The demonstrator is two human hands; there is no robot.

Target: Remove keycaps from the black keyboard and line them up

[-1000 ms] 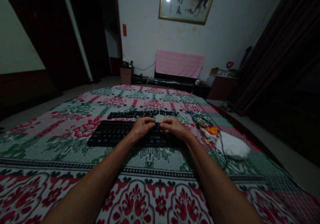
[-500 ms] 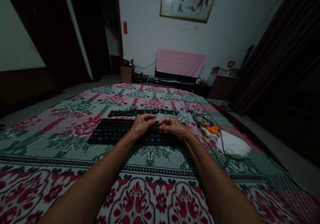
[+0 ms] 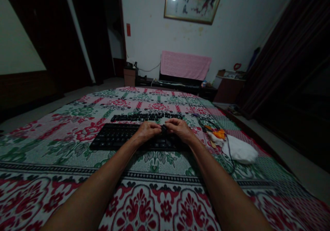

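A black keyboard [image 3: 116,140] lies on a bed with a floral cover [image 3: 154,196]. My left hand [image 3: 148,131] and my right hand [image 3: 179,128] rest over the keyboard's upper middle, fingers curled, fingertips meeting. Between the fingertips sits a small dark piece [image 3: 164,129] that looks like a keycap; the dim light hides how each hand grips it. Just behind the keyboard, a row of loose black keycaps [image 3: 144,117] lies on the cover.
To the right of the keyboard lie a black cable [image 3: 206,122], a small orange object [image 3: 219,134] and a white cloth bundle [image 3: 240,150]. The bed's right edge drops to the floor. A cabinet with a pink cover [image 3: 185,65] stands by the far wall.
Both hands have shifted slightly toward the keyboard's far edge and their fingertips have closed together on the small dark piece. The keyboard and keycap row stay put.
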